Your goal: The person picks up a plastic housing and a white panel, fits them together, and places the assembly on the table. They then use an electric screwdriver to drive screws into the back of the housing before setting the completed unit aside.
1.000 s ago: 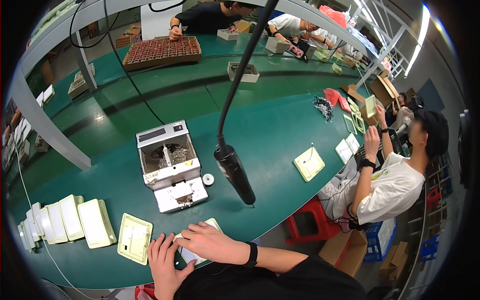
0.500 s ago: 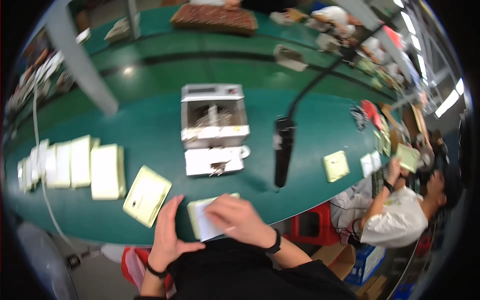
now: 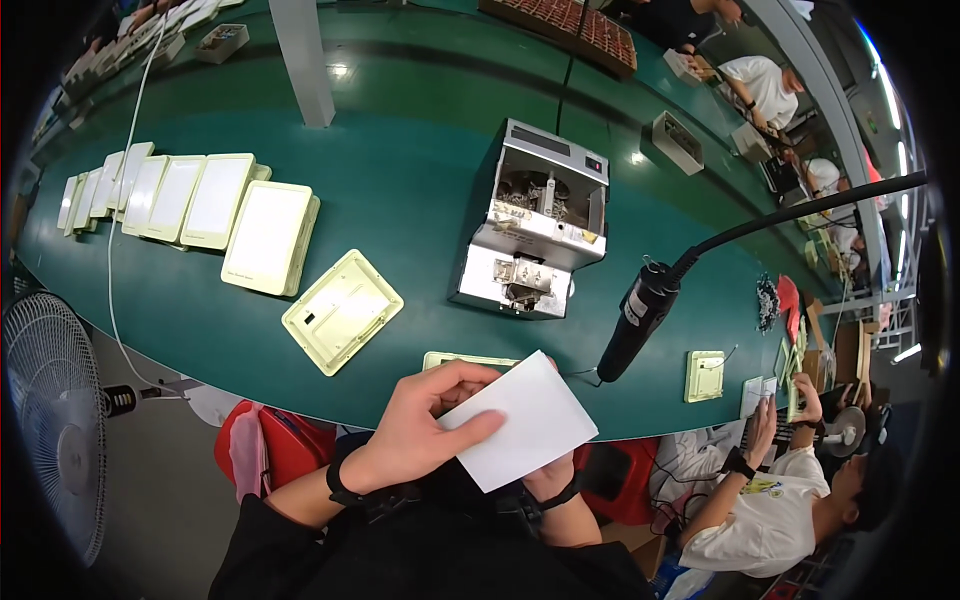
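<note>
A white rectangular panel (image 3: 525, 425) is tilted up in front of me, over the table's near edge. My left hand (image 3: 425, 425) is closed on its left side, thumb flat across the front face. Behind the panel's lower right side is my right hand (image 3: 552, 480); its fingers are hidden, so its grip does not show. Just beyond the panel lies a pale yellow-green plastic casing (image 3: 440, 360), largely covered by my left hand and the panel. Another such casing (image 3: 340, 310), its ribbed inside facing up, rests to the left of my hands.
A grey screw feeder (image 3: 535, 235) stands ahead on the green table (image 3: 420, 190). To its right hangs a black electric screwdriver (image 3: 637, 318) on a cable. Stacked casings with white faces (image 3: 268, 235) line the left. A co-worker (image 3: 765, 510) sits at right; a fan (image 3: 55, 420) stands at left.
The white panel has come up off the casing near me and is now raised and tilted. My left hand, open before, has closed on it; my right hand has moved behind it.
</note>
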Action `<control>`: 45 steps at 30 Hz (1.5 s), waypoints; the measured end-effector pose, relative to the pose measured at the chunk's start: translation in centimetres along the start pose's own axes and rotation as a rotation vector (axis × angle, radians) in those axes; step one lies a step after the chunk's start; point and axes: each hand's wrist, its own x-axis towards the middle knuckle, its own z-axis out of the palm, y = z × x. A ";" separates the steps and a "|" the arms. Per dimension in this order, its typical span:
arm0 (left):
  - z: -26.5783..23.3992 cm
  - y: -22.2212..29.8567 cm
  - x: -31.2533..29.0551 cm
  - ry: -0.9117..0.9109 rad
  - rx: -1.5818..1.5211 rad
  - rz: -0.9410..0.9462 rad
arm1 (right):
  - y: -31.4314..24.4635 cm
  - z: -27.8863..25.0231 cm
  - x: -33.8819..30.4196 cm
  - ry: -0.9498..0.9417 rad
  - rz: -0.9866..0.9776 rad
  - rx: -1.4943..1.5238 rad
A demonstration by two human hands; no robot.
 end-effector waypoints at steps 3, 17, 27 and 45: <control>-0.4 0.3 0.0 -0.064 -0.148 -0.093 | -0.3 -0.1 -0.8 0.084 0.069 0.022; 1.3 0.0 1.1 0.069 0.077 0.174 | 0.2 -2.1 -0.1 -0.331 -0.006 -0.285; 0.2 -1.8 1.3 0.055 -0.065 0.108 | -0.6 -1.8 0.1 -0.361 -0.015 -0.295; 0.5 -2.9 1.3 -0.274 0.123 0.313 | -2.4 0.1 -1.5 -0.264 -0.772 -0.875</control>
